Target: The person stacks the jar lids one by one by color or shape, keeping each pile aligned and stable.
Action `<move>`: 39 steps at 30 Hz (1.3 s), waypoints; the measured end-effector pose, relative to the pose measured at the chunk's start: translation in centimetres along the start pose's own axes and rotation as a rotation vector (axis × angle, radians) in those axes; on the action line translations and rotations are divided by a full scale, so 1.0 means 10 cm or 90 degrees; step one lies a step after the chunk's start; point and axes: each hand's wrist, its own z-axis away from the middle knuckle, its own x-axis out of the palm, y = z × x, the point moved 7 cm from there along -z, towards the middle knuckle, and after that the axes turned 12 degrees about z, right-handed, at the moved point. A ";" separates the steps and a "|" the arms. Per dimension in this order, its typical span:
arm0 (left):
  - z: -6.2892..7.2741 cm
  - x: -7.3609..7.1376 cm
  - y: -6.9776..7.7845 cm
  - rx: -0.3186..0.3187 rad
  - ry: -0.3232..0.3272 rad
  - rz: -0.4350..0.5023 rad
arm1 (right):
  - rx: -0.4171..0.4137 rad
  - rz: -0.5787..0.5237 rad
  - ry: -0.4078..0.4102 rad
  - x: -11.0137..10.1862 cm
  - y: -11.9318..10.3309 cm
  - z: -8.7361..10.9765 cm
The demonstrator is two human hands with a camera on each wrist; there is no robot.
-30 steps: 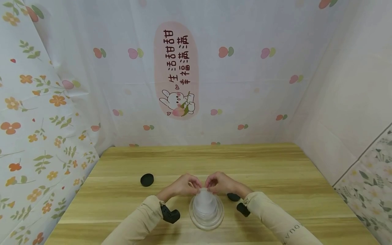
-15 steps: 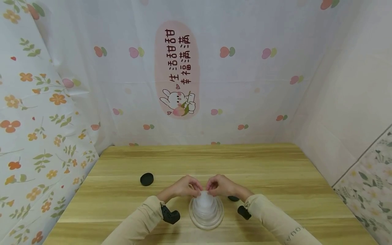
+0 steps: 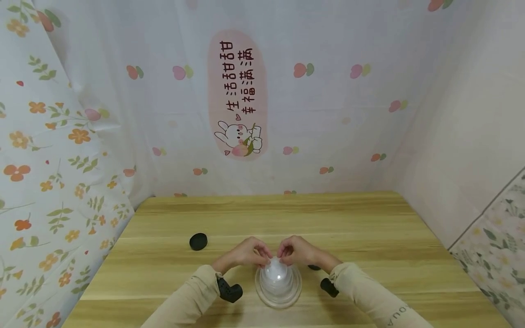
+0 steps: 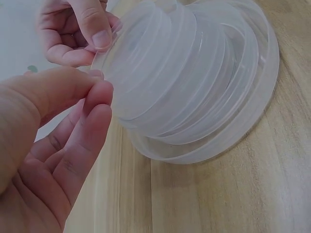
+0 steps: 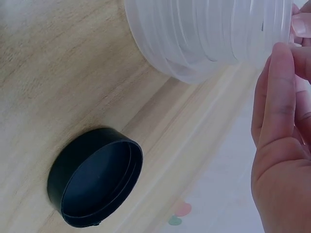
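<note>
A frosted, see-through plastic stack of round tiers (image 3: 278,284), widest at the bottom and narrowing upward, stands on the table in front of me. The left wrist view shows its stepped, lid-like rims (image 4: 194,92) close together. My left hand (image 3: 251,251) pinches the far edge of the smallest top tier between thumb and fingers. Beside it, my right hand (image 3: 299,250) pinches the same edge, fingertips only a small gap from the left ones. In the right wrist view, the right fingers (image 5: 278,97) lie against this top rim. Several lower tiers are partly covered by those above.
One round black cap (image 3: 198,241) lies on the wooden table (image 3: 164,269) to the left. Another black cap (image 5: 104,184), hollow side showing, is near the right forearm, which partly hides it in the head view. A printed cloth (image 3: 336,114) hangs behind the table.
Both hands have dropped slightly toward me along with the top edge of the stack. The top tier sits at a different angle and now shows a bright glint.
</note>
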 end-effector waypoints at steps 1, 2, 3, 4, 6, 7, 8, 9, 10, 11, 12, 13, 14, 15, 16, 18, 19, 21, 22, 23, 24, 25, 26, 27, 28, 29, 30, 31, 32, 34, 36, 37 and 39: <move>0.00 0.00 0.00 0.002 0.001 -0.002 | -0.003 0.004 0.002 0.00 0.00 0.00; 0.01 0.00 0.01 0.005 0.002 -0.006 | -0.005 0.009 0.003 0.01 -0.01 0.00; 0.01 0.00 0.01 0.006 0.002 -0.008 | -0.006 0.012 0.004 0.01 -0.01 -0.01; 0.01 0.00 0.02 0.008 0.001 -0.012 | -0.009 0.015 0.006 0.01 -0.01 -0.01; 0.01 0.01 0.03 0.012 -0.002 -0.020 | -0.013 0.021 0.009 0.01 -0.02 -0.01; 0.01 0.01 0.03 0.013 -0.004 -0.026 | -0.015 0.022 0.009 0.01 -0.02 -0.01; 0.00 0.01 0.03 0.014 -0.005 -0.031 | -0.018 0.025 0.009 0.02 -0.03 -0.01; 0.00 0.02 0.03 0.013 -0.007 -0.036 | -0.021 0.027 0.010 0.01 -0.03 -0.01; 0.00 0.02 0.03 0.013 -0.009 -0.040 | -0.024 0.031 0.011 0.01 -0.04 0.00; -0.01 0.02 0.02 0.013 -0.009 -0.045 | -0.026 0.034 0.011 0.01 -0.04 0.00; -0.01 0.01 0.02 0.013 -0.009 -0.047 | -0.028 0.036 0.012 0.01 -0.05 0.00; -0.01 0.01 0.02 0.014 -0.010 -0.050 | -0.029 0.038 0.013 0.01 -0.05 0.00; -0.02 0.01 0.02 0.015 -0.011 -0.050 | -0.035 0.042 0.016 0.00 -0.06 0.00; -0.02 0.01 0.02 0.016 -0.012 -0.050 | -0.037 0.044 0.017 0.00 -0.06 0.00; -0.03 0.00 0.02 0.018 -0.012 -0.049 | -0.041 0.046 0.019 0.00 -0.06 0.00; -0.03 0.00 0.02 0.021 -0.013 -0.051 | -0.043 0.046 0.020 -0.01 -0.06 0.00; -0.03 0.00 0.02 0.021 -0.013 -0.053 | -0.043 0.045 0.019 -0.01 -0.06 0.00; -0.03 0.00 0.02 0.024 -0.013 -0.053 | -0.039 0.041 0.020 -0.01 -0.06 0.00; -0.03 0.00 0.01 0.025 -0.012 -0.054 | -0.037 0.039 0.020 -0.01 -0.05 0.00; -0.02 0.00 0.01 0.026 -0.010 -0.054 | -0.033 0.037 0.021 -0.01 -0.05 0.00; -0.02 0.00 0.02 0.029 -0.009 -0.053 | -0.035 0.037 0.024 -0.02 -0.05 0.00; -0.01 -0.01 0.02 0.032 -0.006 -0.049 | -0.035 0.036 0.026 -0.02 -0.06 0.01; -0.01 -0.01 0.03 0.036 -0.004 -0.046 | -0.038 0.039 0.030 -0.03 -0.07 0.01; 0.01 -0.01 0.06 0.037 0.000 -0.046 | -0.039 0.040 0.031 -0.04 -0.10 0.02; 0.04 -0.01 0.11 0.041 0.001 -0.044 | -0.041 0.041 0.031 -0.06 -0.15 0.04; 0.06 -0.01 0.15 0.046 0.003 -0.047 | -0.043 0.039 0.030 -0.08 -0.20 0.05; 0.07 -0.02 0.16 0.051 0.005 -0.053 | -0.045 0.038 0.031 -0.09 -0.24 0.07; 0.07 -0.03 0.16 0.055 0.008 -0.058 | -0.045 0.037 0.029 -0.09 -0.25 0.07; 0.08 -0.05 0.15 0.059 0.010 -0.068 | -0.044 0.035 0.028 -0.09 -0.25 0.07; 0.08 -0.09 0.12 0.069 0.016 -0.091 | -0.045 0.036 0.026 -0.09 -0.23 0.07; 0.06 -0.14 0.03 0.076 0.022 -0.108 | -0.043 0.046 0.028 -0.08 -0.14 0.03; 0.07 -0.16 0.02 0.078 0.026 -0.112 | -0.045 0.052 0.029 -0.08 -0.10 0.02; 0.10 -0.20 0.03 0.082 0.034 -0.123 | -0.047 0.065 0.031 -0.09 -0.10 0.00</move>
